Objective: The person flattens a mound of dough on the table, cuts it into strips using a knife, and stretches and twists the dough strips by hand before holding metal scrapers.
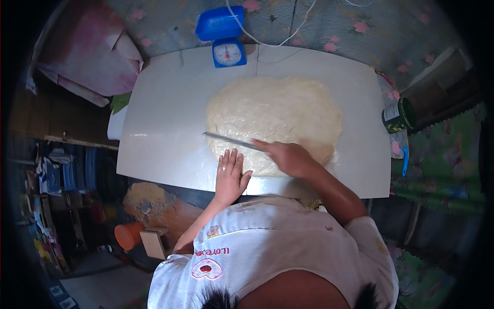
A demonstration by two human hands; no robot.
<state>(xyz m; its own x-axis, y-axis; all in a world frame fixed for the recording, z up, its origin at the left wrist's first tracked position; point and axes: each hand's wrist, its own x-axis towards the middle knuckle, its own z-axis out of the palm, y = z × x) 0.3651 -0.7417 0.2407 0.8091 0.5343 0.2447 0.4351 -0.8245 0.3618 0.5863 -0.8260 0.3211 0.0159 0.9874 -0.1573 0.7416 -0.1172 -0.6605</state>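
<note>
Here, right fingers (269,148) grip blade (229,139); left fingers (232,159) outstretched, empty, on dough (278,110); scale (229,53) beyond.

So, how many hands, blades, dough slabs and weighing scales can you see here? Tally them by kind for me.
Hands: 2 (left hand, right hand)
Blade, held in the right hand: 1
Dough slab: 1
Blue weighing scale: 1
Total: 5
</note>
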